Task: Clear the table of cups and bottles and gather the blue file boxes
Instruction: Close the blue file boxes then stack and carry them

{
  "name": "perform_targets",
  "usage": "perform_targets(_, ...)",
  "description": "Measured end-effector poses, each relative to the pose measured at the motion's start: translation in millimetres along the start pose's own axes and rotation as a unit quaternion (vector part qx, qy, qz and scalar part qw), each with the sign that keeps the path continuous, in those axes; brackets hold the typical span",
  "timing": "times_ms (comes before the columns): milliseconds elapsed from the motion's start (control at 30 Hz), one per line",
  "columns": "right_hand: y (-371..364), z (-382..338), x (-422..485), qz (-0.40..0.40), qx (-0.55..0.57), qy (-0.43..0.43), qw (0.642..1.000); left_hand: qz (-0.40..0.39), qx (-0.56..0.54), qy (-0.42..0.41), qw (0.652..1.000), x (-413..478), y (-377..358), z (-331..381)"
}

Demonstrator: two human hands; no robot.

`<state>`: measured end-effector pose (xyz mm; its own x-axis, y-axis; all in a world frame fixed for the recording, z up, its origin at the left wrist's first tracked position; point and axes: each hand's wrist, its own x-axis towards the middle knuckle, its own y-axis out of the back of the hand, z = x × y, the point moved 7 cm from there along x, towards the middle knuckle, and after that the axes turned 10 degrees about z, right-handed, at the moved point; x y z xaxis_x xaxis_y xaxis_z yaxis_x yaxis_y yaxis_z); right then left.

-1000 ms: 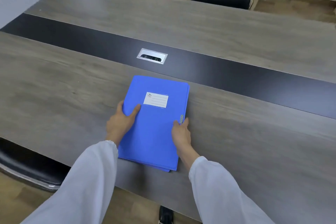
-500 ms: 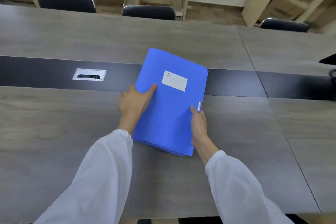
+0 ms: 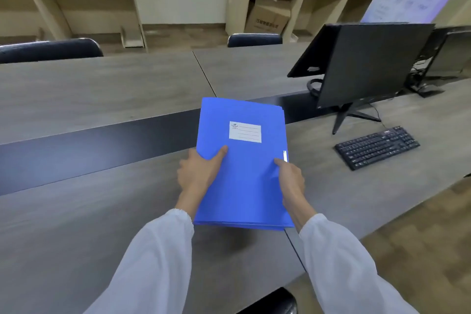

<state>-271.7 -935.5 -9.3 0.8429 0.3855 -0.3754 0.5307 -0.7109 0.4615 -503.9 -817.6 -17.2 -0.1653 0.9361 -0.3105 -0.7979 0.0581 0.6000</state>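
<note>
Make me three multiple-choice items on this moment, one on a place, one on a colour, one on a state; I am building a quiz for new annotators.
1. Where does the keyboard lie?
A. on the table, right of the file boxes
B. on a chair
C. under the file boxes

2. What colour are the file boxes?
A. red
B. blue
C. green

3. How are the file boxes held?
A. by the left hand alone
B. by no hand
C. by both hands, one at each side

Answers: 1 A, it sits on the table in front of the monitor. 2 B, the cover is plainly blue. 3 C, the left hand and right hand each grip a side edge.
</note>
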Motion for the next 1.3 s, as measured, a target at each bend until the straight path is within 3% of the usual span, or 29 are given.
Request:
perform_targets(333,110,12,219,-0.059,-0.095,-0.007,0.994,-0.041,-0.014,0.112,0.993,-55,-216,80)
perform_targets(567,120,11,313,-0.108,-0.122,0.002,0.987,-0.015,-0.021,0.143,0.989,-59,-295,97)
perform_targets(700,110,25,339,-0.143,-0.147,0.007,0.979,-0.07,-0.044,0.161,0.983,-56,-332,91)
perform_targets(1100,99,29,360,-0.154,-0.188,0.04,0.969,-0.076,-0.048,0.186,0.978,-44,-351,91)
perform_targets(1200,100,23,359,-0.091,-0.246,0.106,0.959,-0.089,-0.095,0.207,0.97,-49,-347,93)
perform_targets(1300,112,-9,330,-0.023,-0.249,0.203,0.947,-0.049,-0.04,0.164,0.984,-54,-323,109)
